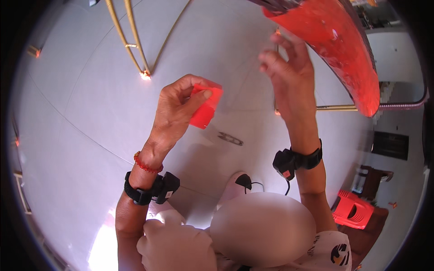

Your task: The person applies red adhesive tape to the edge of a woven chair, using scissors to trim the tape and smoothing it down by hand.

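Note:
My left hand [174,106] is closed on a small flat red piece [205,115], roughly rectangular and smooth. Its thumb presses on the front face and the fingers lie behind. My right hand [291,67] is raised below and left of a large shiny red curved object [332,38] with a dark edge. Its fingers are loosely bent and apart, slightly blurred, with nothing visible in them. Whether the fingertips touch the red object I cannot tell. On the pale floor between my forearms lies a small pair of thread snips [230,138].
Gold metal legs [131,45] stand on the tiled floor at the upper left. Another gold bar [337,108] runs under the red object at the right. A red plastic seat [352,210] and a dark wooden chair [373,180] are at the lower right.

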